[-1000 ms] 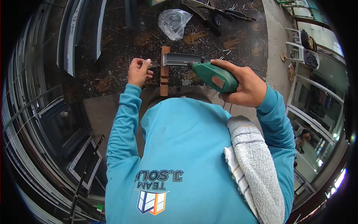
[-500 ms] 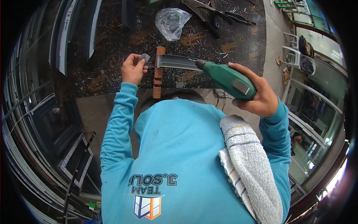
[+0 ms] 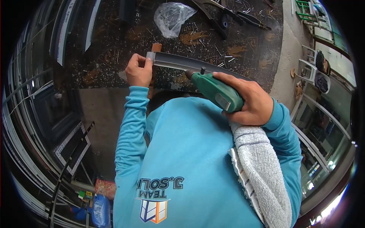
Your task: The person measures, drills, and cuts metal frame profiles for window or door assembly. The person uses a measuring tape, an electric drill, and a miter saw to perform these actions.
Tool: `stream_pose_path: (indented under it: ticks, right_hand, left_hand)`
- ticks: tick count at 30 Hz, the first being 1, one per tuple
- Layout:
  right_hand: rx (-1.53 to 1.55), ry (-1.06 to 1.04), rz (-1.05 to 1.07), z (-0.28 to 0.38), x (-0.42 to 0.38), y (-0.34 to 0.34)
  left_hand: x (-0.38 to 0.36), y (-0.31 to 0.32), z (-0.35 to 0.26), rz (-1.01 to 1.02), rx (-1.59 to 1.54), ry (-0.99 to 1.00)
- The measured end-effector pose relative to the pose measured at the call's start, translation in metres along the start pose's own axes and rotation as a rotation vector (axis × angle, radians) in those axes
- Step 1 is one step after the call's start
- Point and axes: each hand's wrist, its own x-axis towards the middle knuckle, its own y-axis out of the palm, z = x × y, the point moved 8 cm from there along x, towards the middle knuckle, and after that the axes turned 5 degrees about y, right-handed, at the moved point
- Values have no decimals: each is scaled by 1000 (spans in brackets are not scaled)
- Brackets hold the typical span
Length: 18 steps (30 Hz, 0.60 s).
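My left hand (image 3: 138,72) pinches a small grey metal piece (image 3: 151,56) between thumb and fingers, right at the left end of a long dark metal profile (image 3: 173,60). Under that end lies a reddish-brown block (image 3: 156,47), partly covered by the grey piece and my hand. My right hand (image 3: 253,98) is wrapped round a green power drill (image 3: 216,90). The drill's nose points left, close to the near edge of the profile, and its body overlaps the near side of the table in this view. The profile's right end is hidden behind my right hand.
On the dark worktable (image 3: 121,45) lie a clear plastic bag (image 3: 173,19), pliers (image 3: 254,21) and scattered rivet-like pins (image 3: 229,60). Long profiles (image 3: 64,34) stand at the left. A striped towel (image 3: 258,163) hangs over my right shoulder; white chairs (image 3: 310,70) stand at the right.
My left hand has brought the grey piece right to the profile's end, over the block. The drill has moved left and nearer my body, its nose off the profile's top. The view has shifted slightly.
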Motion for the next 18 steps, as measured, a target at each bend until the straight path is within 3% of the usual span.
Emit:
stream_pose_path:
  ticks: [3,6,7,10,12,14,16,18]
  right_hand:
    - [-52,3,36,-2,4,0]
    - [41,-19,52,-8,3,-6]
    - [76,85,124,-7,2,-6]
    - [-44,56,80,-11,-7,-8]
    - [-103,50,63,-13,-9,-10]
    - [-87,-3,-32,-10,-12,-17]
    - [-78,-53,-68,-15,-14,-10]
    - [28,24,14,-20,-21,-15]
  left_hand:
    - [-2,7,8,42,-110,-30]
    - [0,6,3,45,-80,98]
    - [-3,7,-9,81,-96,148]
    - [1,13,-22,133,13,262]
    - [12,9,-25,104,207,271]
    - [26,-2,-12,-33,281,278]
    - [32,-8,-12,-30,262,273]
    - [31,-13,-23,-43,325,366]
